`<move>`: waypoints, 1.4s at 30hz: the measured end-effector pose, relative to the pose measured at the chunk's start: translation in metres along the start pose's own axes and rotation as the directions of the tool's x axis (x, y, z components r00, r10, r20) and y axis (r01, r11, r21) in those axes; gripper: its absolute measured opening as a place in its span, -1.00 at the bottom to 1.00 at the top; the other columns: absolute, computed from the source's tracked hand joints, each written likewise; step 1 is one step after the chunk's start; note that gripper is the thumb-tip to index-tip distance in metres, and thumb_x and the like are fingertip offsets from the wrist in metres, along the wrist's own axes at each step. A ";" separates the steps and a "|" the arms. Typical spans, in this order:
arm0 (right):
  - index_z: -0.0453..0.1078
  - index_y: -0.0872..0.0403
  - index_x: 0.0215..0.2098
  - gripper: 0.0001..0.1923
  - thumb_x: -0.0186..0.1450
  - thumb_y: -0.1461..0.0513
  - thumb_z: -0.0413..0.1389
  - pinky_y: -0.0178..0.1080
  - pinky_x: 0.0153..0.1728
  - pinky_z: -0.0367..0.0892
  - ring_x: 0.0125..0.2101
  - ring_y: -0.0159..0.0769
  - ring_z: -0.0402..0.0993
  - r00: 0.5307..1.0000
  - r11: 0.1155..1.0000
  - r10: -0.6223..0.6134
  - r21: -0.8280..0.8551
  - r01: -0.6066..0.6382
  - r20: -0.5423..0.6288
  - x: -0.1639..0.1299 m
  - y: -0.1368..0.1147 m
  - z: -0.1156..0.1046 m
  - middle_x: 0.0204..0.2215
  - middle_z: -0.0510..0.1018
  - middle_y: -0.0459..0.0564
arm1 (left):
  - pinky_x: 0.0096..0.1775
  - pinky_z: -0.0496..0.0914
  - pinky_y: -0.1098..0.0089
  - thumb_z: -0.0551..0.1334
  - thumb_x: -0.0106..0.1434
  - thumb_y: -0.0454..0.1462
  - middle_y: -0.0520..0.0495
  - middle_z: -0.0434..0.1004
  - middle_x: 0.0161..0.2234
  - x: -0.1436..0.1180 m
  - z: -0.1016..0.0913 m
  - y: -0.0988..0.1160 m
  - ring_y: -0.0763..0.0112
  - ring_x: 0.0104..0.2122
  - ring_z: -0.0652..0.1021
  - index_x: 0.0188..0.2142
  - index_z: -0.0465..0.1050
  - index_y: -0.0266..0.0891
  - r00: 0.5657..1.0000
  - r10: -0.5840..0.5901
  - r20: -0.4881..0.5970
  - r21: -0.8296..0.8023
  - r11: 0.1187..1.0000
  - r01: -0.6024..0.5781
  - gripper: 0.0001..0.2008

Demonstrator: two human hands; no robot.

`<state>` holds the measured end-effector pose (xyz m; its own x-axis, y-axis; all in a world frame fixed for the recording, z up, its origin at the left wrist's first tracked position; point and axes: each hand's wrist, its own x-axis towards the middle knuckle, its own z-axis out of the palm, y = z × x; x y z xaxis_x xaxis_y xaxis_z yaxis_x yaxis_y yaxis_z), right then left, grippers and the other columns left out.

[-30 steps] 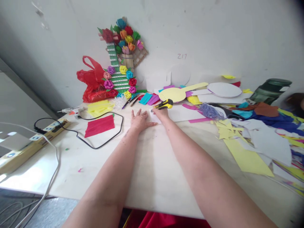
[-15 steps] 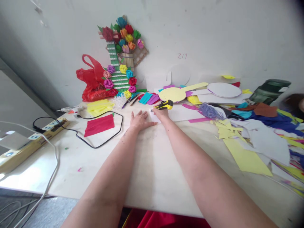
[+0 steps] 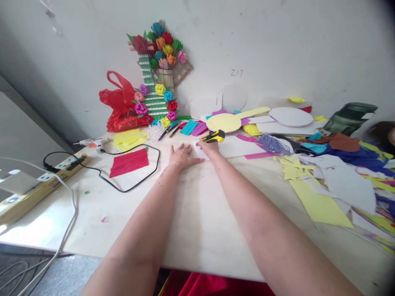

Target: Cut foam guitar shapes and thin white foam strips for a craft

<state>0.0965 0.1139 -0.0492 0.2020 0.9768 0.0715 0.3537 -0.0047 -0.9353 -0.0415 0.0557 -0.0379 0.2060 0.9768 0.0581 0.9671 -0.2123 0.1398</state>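
Observation:
My left hand point(image 3: 182, 156) lies flat on the pale table point(image 3: 191, 213), fingers spread, pressing down beside a small white paper piece point(image 3: 200, 151). My right hand point(image 3: 210, 147) grips a yellow and black utility knife point(image 3: 215, 136), its tip pointing left over the white paper. The two hands are close together, far out from my body. A larger white sheet point(image 3: 239, 146) lies just right of the knife.
A paper-flower craft point(image 3: 157, 76) leans on the wall beside a red plastic bag point(image 3: 120, 107). Red paper point(image 3: 129, 163), yellow paper point(image 3: 128, 139), a black cable point(image 3: 135, 181) and a power strip point(image 3: 46, 181) lie left. Coloured paper scraps point(image 3: 321, 172) crowd the right.

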 end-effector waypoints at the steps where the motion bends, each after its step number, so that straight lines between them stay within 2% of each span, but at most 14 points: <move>1: 0.38 0.07 -0.46 -0.81 -0.05 0.15 0.10 -0.29 -0.29 0.33 -0.30 -0.28 0.43 1.000 1.000 0.011 -0.007 -0.011 -0.008 -0.001 -0.001 0.000 -0.46 0.52 -0.03 | 0.13 -0.36 -0.07 -0.09 0.08 0.21 0.04 0.03 0.23 0.000 0.000 0.000 0.11 0.23 -0.07 0.19 0.08 -0.03 1.000 0.002 -0.001 -0.002 1.000 -0.002 -0.26; 7: 0.39 0.07 -0.44 -0.80 -0.05 0.16 0.11 -0.27 -0.28 0.34 -0.29 -0.26 0.44 0.999 0.999 0.042 -0.030 -0.042 -0.015 -0.006 -0.006 -0.002 -0.45 0.52 -0.04 | 0.13 -0.37 -0.07 -0.09 0.08 0.22 0.03 0.03 0.23 0.001 0.001 -0.001 0.09 0.23 -0.08 0.19 0.07 -0.02 1.000 0.012 0.000 0.003 1.000 -0.012 -0.25; 14: 0.40 0.07 -0.40 -0.78 -0.03 0.16 0.11 -0.27 -0.27 0.33 -0.31 -0.28 0.45 0.999 0.999 0.033 -0.042 -0.034 -0.005 -0.007 -0.006 -0.003 -0.44 0.53 -0.04 | 0.13 -0.37 -0.09 -0.09 0.09 0.22 0.03 0.05 0.22 0.001 0.002 -0.002 0.12 0.23 -0.04 0.18 0.09 -0.05 0.999 0.034 -0.013 -0.019 0.999 -0.034 -0.26; 20: 0.41 0.08 -0.37 -0.75 -0.03 0.17 0.11 -0.26 -0.29 0.36 -0.31 -0.26 0.46 1.000 1.000 0.021 -0.021 -0.022 -0.017 -0.006 -0.004 -0.002 -0.42 0.53 -0.04 | 0.13 -0.36 -0.09 -0.06 0.06 0.23 0.02 0.06 0.21 0.001 0.002 -0.002 0.06 0.22 -0.04 0.18 0.10 -0.05 0.999 0.030 -0.019 -0.030 0.999 -0.031 -0.23; 32: 0.33 0.11 -0.57 -0.92 -0.07 0.26 0.08 -0.35 -0.48 0.35 -0.52 -0.36 0.43 0.999 0.991 -0.043 0.129 0.043 -0.002 -0.009 -0.001 -0.003 -0.65 0.44 -0.10 | 0.13 -0.34 -0.08 -0.04 0.05 0.23 0.02 0.08 0.21 0.001 0.003 -0.002 0.10 0.22 -0.02 0.16 0.13 -0.08 0.998 0.042 -0.042 -0.062 0.997 -0.044 -0.23; 42: 0.33 0.12 -0.53 -0.91 -0.07 0.30 0.08 -0.36 -0.54 0.33 -0.63 -0.41 0.36 1.000 0.982 -0.021 0.189 0.021 0.000 -0.012 -0.004 -0.004 -0.71 0.38 -0.15 | 0.14 -0.33 -0.06 -0.05 0.04 0.24 0.01 0.08 0.21 0.001 0.003 -0.002 0.09 0.22 -0.02 0.17 0.12 -0.05 0.998 0.046 -0.038 -0.050 0.998 -0.048 -0.23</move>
<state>0.0965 0.1013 -0.0453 0.1951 0.9765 0.0911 0.1790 0.0559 -0.9823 -0.0431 0.0574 -0.0408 0.2444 0.9643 0.1021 0.9476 -0.2599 0.1861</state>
